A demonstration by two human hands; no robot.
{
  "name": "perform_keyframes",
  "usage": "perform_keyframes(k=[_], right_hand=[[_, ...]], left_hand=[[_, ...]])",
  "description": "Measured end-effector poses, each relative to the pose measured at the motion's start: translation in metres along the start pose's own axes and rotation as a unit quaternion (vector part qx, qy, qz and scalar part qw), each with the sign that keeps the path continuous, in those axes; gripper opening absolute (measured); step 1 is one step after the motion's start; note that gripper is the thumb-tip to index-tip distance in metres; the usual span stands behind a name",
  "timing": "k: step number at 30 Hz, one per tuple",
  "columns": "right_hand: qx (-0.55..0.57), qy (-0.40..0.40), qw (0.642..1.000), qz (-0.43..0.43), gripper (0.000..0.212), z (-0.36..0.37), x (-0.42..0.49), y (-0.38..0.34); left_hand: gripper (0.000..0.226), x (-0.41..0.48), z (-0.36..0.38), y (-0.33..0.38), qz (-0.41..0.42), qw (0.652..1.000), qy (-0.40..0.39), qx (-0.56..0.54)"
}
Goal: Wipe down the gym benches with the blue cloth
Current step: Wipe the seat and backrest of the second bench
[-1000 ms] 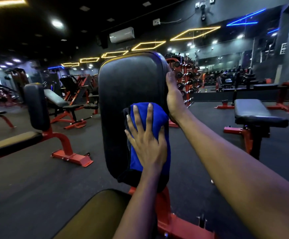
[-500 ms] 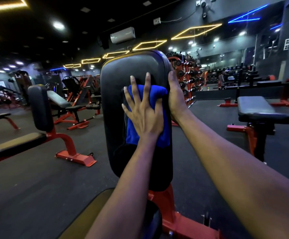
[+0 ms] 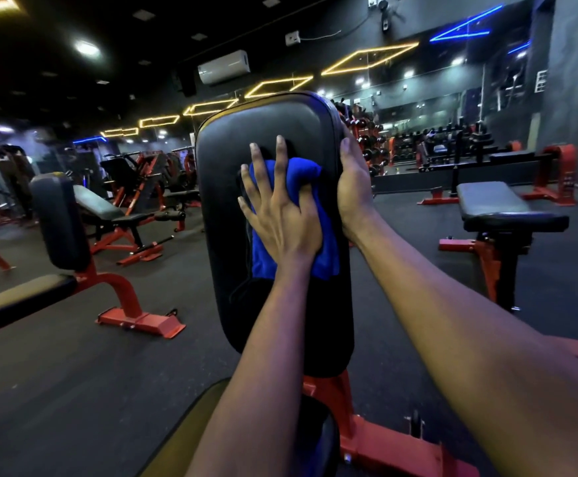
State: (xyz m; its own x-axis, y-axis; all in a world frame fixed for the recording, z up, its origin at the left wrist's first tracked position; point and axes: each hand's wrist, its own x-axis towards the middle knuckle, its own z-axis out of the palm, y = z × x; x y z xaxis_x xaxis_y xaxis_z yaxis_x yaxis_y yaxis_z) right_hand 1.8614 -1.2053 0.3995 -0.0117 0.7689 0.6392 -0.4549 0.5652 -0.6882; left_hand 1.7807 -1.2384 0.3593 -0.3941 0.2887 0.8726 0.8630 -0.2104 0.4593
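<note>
A dark rubber floor (image 3: 74,390) stretches across a dimly lit gym, under yellow and blue light strips on a black ceiling. Nearest the camera stands a bench on a red frame (image 3: 377,445), its tall black backrest pad (image 3: 267,125) upright and its seat pad (image 3: 191,418) just showing at the bottom edge. To the left is a second upright bench (image 3: 60,218) on a red frame, with more inclined benches behind it; to the right, well apart, a flat bench (image 3: 501,208) stands on a red and black post. A dumbbell rack (image 3: 453,146) lines the far mirrored wall, and an air conditioner (image 3: 224,67) hangs high on the wall above the backrest. Two bare forearms reach in from below. The blue cloth (image 3: 325,242) lies bunched against the front of the backrest pad, on its upper half toward the right side. The left grip (image 3: 280,215) is spread wide, fingers straight and splayed, palm pressing the cloth flat to the pad with the fingertips reaching past the cloth onto the black vinyl. The right grip (image 3: 353,187) clasps the pad's right edge just beside the cloth, fingers wrapped out of sight behind it.
</note>
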Motion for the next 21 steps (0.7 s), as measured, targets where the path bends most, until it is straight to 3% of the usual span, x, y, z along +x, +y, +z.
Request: perform_keyframes(k=[7,13,21], right_hand=[[0.033,0.023,0.999,0.014,0.048,-0.002,0.003,0.012],[0.001,0.023,1.0,0.004,0.046,0.0,0.003,0.011],[-0.028,0.045,0.998,-0.018,0.036,-0.001,0.001,0.012]], left_hand=[[0.063,0.026,-0.007,-0.023,0.016,1.0,0.016,-0.014],[0.057,0.084,-0.024,-0.078,-0.099,0.992,0.046,-0.061],[0.052,0.06,-0.039,-0.106,-0.093,0.983,0.059,-0.146]])
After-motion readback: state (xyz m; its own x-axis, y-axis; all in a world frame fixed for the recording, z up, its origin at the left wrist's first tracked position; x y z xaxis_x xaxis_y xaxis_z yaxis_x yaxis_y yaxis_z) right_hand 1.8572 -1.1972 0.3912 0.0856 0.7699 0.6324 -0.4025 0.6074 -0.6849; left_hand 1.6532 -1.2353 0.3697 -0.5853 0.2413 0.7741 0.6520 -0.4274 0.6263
